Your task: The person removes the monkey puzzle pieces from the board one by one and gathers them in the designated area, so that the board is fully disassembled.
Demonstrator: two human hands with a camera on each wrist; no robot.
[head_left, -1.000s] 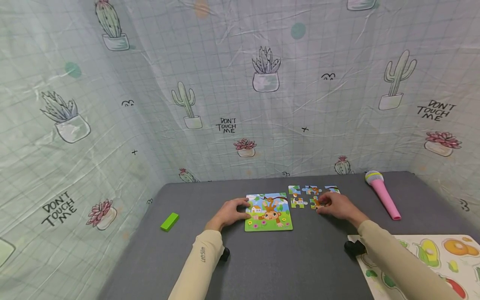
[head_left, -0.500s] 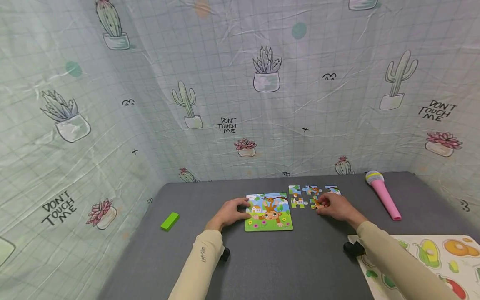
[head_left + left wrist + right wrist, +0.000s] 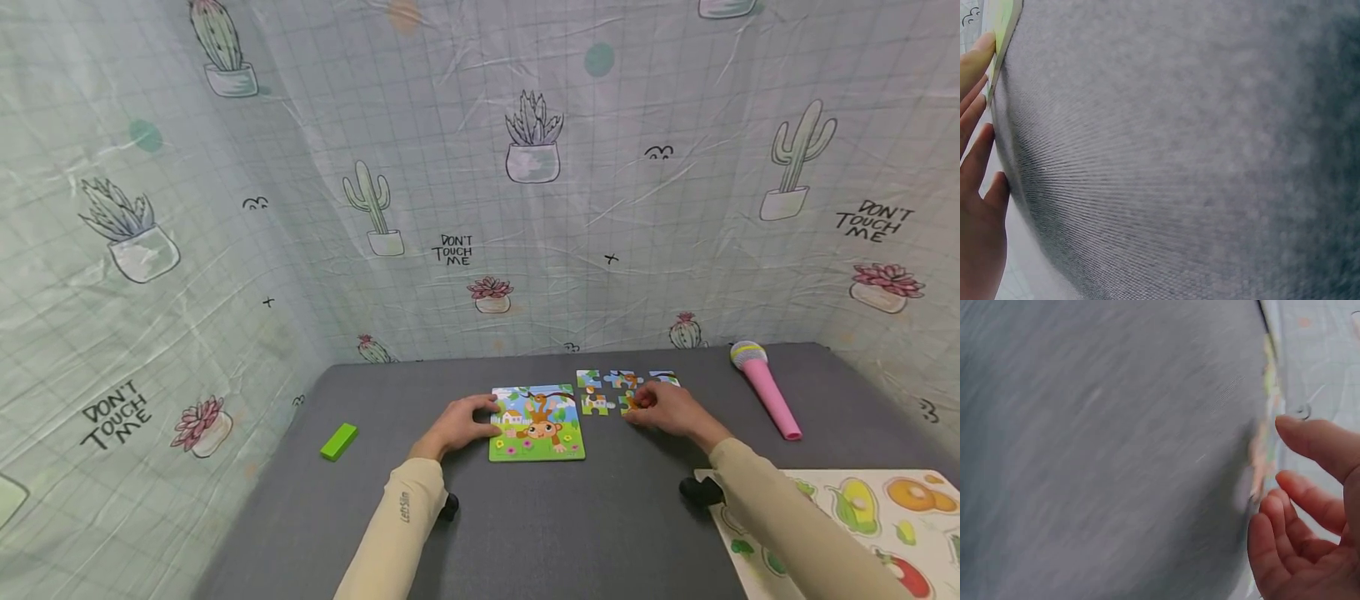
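In the head view, a square monkey picture board lies on the grey table. My left hand rests at its left side, thumb and fingertips touching the edge. The board's pale green edge shows by that hand in the left wrist view. Right of the board lie several loose jigsaw pieces, among them a house piece and a branch piece. My right hand is over the rightmost ones, partly hiding them. Its thumb and fingers are bent and apart, with no piece visible between them.
A pink toy microphone lies at the back right. A white board with vegetable pictures sits at the front right, partly under the right forearm. A green block lies left. Patterned curtain surrounds the back and sides.
The right hand has shifted slightly left over the jigsaw pieces. My left hand and the picture board have stayed in place.
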